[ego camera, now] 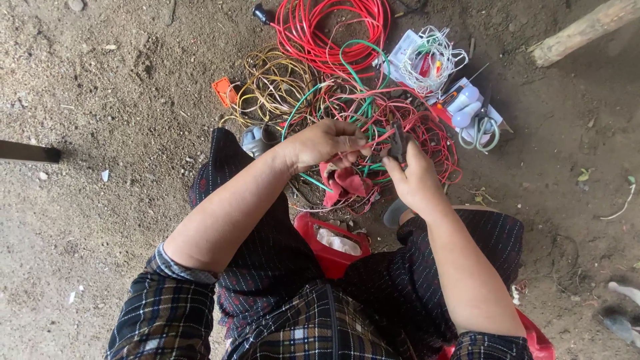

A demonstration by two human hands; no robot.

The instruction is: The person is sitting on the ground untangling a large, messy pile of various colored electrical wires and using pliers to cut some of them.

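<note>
I squat over a tangle of red and green wires (393,127) on a dirt floor. My left hand (325,143) pinches a red wire at the tangle's near edge, fingers curled. My right hand (415,177) grips a small dark plier-like tool (398,141), its tip pointing into the wires just beside my left fingertips. A red cloth (343,181) lies under both hands.
A coil of red cable (327,30) lies at the top, yellow wire (273,87) to its left, and white wire on a packet (427,60) to its right. Scissors (479,130), an orange piece (224,91), a wooden beam (587,30), a red container (331,243) between my knees.
</note>
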